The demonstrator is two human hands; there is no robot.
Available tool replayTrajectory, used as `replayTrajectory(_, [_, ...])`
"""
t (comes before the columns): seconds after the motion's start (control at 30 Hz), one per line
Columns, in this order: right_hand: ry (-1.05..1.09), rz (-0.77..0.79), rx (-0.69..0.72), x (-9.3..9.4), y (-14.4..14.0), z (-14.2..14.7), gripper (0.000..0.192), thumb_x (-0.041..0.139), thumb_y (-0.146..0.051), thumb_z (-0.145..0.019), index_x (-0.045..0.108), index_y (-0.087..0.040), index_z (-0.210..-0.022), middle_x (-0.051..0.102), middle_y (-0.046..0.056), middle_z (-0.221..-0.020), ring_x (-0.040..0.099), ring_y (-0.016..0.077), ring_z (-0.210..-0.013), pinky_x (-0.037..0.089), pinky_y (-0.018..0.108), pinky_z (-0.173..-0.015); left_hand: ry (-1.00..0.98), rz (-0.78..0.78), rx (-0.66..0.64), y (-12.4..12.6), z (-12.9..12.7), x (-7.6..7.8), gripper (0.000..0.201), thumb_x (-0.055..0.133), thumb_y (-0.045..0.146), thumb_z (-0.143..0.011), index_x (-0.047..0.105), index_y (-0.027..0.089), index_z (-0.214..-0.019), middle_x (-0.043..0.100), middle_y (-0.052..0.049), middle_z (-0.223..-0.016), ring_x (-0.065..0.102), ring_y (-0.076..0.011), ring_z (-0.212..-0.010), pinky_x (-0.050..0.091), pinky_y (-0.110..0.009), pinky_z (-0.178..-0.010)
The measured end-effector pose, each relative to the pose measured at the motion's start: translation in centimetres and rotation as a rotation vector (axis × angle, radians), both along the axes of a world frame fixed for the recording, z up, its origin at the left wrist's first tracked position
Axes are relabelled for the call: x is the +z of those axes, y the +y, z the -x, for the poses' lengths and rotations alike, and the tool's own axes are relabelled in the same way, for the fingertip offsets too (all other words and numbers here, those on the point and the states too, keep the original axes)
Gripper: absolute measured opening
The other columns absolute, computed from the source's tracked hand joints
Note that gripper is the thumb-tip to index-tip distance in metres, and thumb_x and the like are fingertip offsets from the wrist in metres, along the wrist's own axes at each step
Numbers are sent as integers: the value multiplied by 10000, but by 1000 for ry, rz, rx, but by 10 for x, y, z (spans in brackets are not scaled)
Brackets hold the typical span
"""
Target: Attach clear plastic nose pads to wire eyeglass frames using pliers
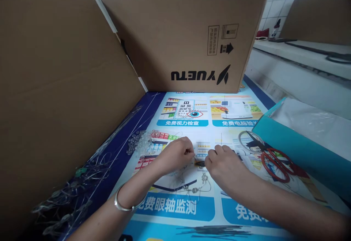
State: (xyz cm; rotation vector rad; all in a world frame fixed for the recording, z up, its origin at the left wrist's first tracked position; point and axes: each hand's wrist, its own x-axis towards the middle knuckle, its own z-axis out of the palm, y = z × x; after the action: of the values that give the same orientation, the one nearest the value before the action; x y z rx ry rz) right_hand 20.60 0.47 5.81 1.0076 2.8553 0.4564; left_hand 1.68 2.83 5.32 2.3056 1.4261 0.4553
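Observation:
My left hand (178, 154), with a silver bangle (120, 201) on its wrist, is closed in a pinch over the printed sheet. From its fingertips hangs a thin beaded wire (194, 190) with several clear beads, looping down between my hands. My right hand (225, 163) is closed close beside it, fingers curled. A dark pointed tip (200, 163) shows at its fingers; what it belongs to is hidden. Left of my left hand lies a pile of clear beads (144, 142). Red-handled scissors (276, 164) lie to the right of my right hand.
Cardboard panels (175, 33) stand at the back and left. A teal box (307, 142) with clear plastic inside is on the right. Dark wire lengths (216, 230) lie at the front edge. Tangled wire pieces with beads (71, 197) lie along the left. A clear tape roll (244, 140) touches the scissors.

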Motion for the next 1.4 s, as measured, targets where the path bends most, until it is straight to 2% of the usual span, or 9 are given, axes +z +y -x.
replayTrajectory(0.27, [-11, 19, 8, 3, 0, 0, 80, 556, -93, -725, 593, -126, -788, 563, 97, -743, 493, 230, -714, 325, 340, -577, 244, 28, 10, 5, -10, 10, 188, 445, 198, -777, 611, 174, -691, 596, -30, -782, 560, -148, -684, 393, -243, -618])
replayTrajectory(0.4, [25, 1, 14, -1, 0, -3, 92, 549, -87, -731, 589, -127, -804, 558, 92, -746, 488, 227, -718, 326, 343, -583, 285, 30, 23, 2, -12, 7, 188, 428, 218, -809, 605, 187, -753, 604, -23, -788, 560, -151, -687, 362, -240, -589])
replayTrajectory(0.67, [63, -5, 22, -8, 1, -9, 105, 537, -88, -745, 570, -134, -832, 544, 83, -766, 470, 218, -728, 310, 338, -596, 120, 7, 38, -2, -5, -11, 156, 413, 226, -853, 531, 187, -759, 580, -19, -757, 550, -162, -679, 375, -250, -598])
replayTrajectory(0.97, [106, -15, 23, -20, -1, -14, 139, 519, -115, -772, 561, -131, -903, 540, 73, -802, 464, 218, -729, 295, 349, -608, 37, -11, 86, -11, -12, -32, 148, 359, 165, -877, 491, 179, -813, 539, -21, -806, 540, -158, -741, 398, -264, -655])
replayTrajectory(1.4, [139, 18, 0, -22, -4, -14, 115, 505, -127, -792, 543, -147, -899, 536, 60, -802, 453, 206, -733, 274, 334, -604, -226, -32, 80, -21, -4, -41, 193, 334, 219, -918, 476, 177, -794, 483, -11, -749, 462, -147, -705, 379, -271, -649])
